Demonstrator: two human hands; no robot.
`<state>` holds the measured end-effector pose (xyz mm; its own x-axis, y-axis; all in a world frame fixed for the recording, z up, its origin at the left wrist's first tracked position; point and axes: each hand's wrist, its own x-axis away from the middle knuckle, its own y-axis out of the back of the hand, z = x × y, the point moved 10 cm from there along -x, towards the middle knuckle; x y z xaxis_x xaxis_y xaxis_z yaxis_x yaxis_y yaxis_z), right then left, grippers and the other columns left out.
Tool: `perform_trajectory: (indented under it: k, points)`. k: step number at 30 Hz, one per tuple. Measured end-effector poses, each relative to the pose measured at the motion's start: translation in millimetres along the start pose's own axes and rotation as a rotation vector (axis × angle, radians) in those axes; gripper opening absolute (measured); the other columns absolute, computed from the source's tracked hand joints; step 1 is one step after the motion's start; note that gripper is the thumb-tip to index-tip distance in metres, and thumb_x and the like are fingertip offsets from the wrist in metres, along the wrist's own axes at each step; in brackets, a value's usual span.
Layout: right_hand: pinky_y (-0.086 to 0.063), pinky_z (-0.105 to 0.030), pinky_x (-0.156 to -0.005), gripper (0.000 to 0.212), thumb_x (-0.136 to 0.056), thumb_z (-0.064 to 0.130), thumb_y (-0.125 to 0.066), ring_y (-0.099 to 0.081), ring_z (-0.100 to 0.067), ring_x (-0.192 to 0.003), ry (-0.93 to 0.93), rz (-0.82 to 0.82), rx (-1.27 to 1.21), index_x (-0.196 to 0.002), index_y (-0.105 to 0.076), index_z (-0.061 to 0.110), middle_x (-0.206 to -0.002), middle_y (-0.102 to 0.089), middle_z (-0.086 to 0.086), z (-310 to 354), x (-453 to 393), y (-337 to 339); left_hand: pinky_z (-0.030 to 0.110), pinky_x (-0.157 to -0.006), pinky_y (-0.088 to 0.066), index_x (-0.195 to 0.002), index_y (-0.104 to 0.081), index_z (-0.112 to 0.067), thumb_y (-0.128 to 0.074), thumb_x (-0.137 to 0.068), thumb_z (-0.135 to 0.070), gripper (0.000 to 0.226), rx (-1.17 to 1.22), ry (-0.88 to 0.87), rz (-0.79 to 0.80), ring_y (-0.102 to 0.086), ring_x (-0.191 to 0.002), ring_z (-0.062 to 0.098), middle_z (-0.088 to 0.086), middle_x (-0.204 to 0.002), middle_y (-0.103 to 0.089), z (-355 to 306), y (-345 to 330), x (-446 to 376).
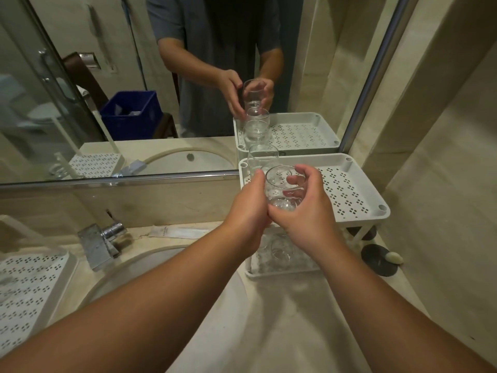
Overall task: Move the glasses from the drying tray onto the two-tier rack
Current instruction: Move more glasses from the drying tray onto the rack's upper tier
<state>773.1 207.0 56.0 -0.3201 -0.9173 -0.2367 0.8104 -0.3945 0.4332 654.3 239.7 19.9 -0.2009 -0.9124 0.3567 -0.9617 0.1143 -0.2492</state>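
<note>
A clear drinking glass [279, 181] is held upright above the front left of the white two-tier rack's top shelf [352, 189]. My right hand [309, 211] wraps it from the right and below, fingers showing through the glass. My left hand [248, 211] touches its left side and base. Another clear glass [259, 157] stands at the back left corner of the top shelf. A third glass [281, 250] sits on the lower shelf [282, 273], partly hidden by my hands. The white perforated drying tray [29, 289] lies at the far left.
A chrome faucet [105, 243] stands behind the oval sink basin [166, 267] between tray and rack. A large mirror [161, 90] runs along the back and doubles the rack and my hands. A round dark coaster with a pale soap [382, 259] lies right of the rack.
</note>
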Motion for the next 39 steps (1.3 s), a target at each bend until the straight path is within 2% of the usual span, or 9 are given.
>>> perform_trajectory:
  k: [2, 7, 13, 19, 23, 27, 32, 36, 39]
  points:
    - [-0.045, -0.009, -0.074, 0.086, -0.063, 0.034, -0.087, -0.057, 0.008, -0.099, 0.003, 0.006, 0.008, -0.13, -0.034, 0.041, -0.118, -0.055, 0.019, -2.4, 0.2, -0.6, 0.036, -0.074, -0.057, -0.1, -0.072, -0.02, -0.039, -0.101, -0.048, 0.043, -0.001, 0.002, -0.014, -0.075, -0.08, 0.019, 0.0, -0.089, -0.079, -0.6, 0.7, -2.8]
    - [-0.043, -0.005, -0.075, 0.086, -0.062, 0.035, -0.087, -0.055, 0.01, -0.099, 0.014, 0.001, 0.027, -0.129, -0.034, 0.04, -0.118, -0.055, 0.019, -5.1, -1.6, -1.2, 0.021, -0.051, -0.053, -0.1, -0.071, -0.017, -0.036, -0.103, -0.046, 0.045, 0.041, 0.018, -0.025, -0.075, -0.068, 0.015, 0.001, -0.081, -0.079, 0.5, 0.3, -9.9]
    - [-0.041, -0.003, -0.072, 0.086, -0.061, 0.036, -0.087, -0.052, 0.014, -0.098, 0.005, -0.055, 0.051, -0.127, -0.032, 0.041, -0.117, -0.054, 0.019, -13.4, -5.4, 4.1, 0.021, -0.049, -0.052, -0.097, -0.071, -0.019, -0.037, -0.103, -0.042, 0.041, 0.009, -0.011, 0.014, -0.073, -0.062, 0.013, -0.001, -0.077, -0.078, 1.7, -8.6, -18.2]
    - [-0.038, -0.009, -0.077, 0.089, -0.061, 0.034, -0.089, -0.053, 0.002, -0.106, -0.015, -0.092, 0.06, -0.128, -0.031, 0.037, -0.116, -0.054, 0.017, -28.4, -10.1, 9.6, 0.025, -0.058, -0.054, -0.083, -0.075, -0.023, -0.038, -0.101, -0.041, 0.045, -0.014, -0.016, 0.032, -0.074, -0.072, 0.016, -0.002, -0.079, -0.078, 8.1, -20.0, -27.3]
    - [-0.036, -0.005, -0.079, 0.089, -0.059, 0.033, -0.091, -0.054, 0.0, -0.109, -0.042, -0.13, 0.042, -0.126, -0.032, 0.036, -0.122, -0.056, 0.011, -36.2, -11.9, 13.2, 0.026, -0.06, -0.051, -0.058, -0.074, -0.044, -0.037, -0.098, -0.043, 0.055, -0.024, -0.029, 0.055, -0.073, -0.067, 0.01, -0.008, -0.069, -0.076, 9.8, -27.7, -33.6]
    - [-0.033, 0.0, -0.067, 0.087, -0.06, 0.04, -0.089, -0.051, 0.001, -0.099, -0.043, -0.155, 0.101, -0.127, -0.034, 0.033, -0.126, -0.058, 0.011, -34.3, -12.4, 13.4, 0.026, -0.06, -0.052, -0.066, -0.077, -0.04, -0.04, -0.094, -0.045, 0.048, -0.065, -0.017, 0.031, -0.076, -0.078, 0.017, -0.003, -0.083, -0.079, 10.2, -27.9, -39.5]
    - [-0.038, -0.019, -0.076, 0.09, -0.059, 0.042, -0.089, -0.054, -0.008, -0.101, -0.028, -0.161, 0.152, -0.13, -0.036, 0.024, -0.125, -0.058, 0.003, -33.4, -10.6, 10.5, 0.039, -0.083, -0.053, -0.089, -0.069, -0.025, -0.044, -0.087, -0.055, 0.039, -0.085, 0.021, -0.027, -0.072, -0.094, 0.025, 0.002, -0.096, -0.077, 15.1, -19.9, -41.0]
    - [-0.044, -0.025, -0.084, 0.093, -0.061, 0.04, -0.09, -0.053, -0.016, -0.113, -0.022, -0.156, 0.239, -0.133, -0.035, 0.019, -0.129, -0.052, -0.004, -34.4, -9.0, 6.9, 0.038, -0.079, -0.052, -0.092, -0.062, -0.022, -0.043, -0.094, -0.055, 0.038, -0.09, 0.036, -0.041, -0.072, -0.081, 0.017, 0.0, -0.088, -0.075, 17.4, -10.9, -43.8]
    - [-0.044, -0.026, -0.086, 0.095, -0.06, 0.039, -0.09, -0.052, -0.019, -0.115, -0.01, -0.159, 0.321, -0.134, -0.036, 0.015, -0.13, -0.049, -0.006, -33.3, -9.4, 5.9, 0.031, -0.067, -0.05, -0.089, -0.062, -0.021, -0.042, -0.097, -0.053, 0.039, -0.104, 0.027, -0.028, -0.07, -0.058, 0.007, -0.009, -0.065, -0.074, 14.9, -6.4, -43.3]
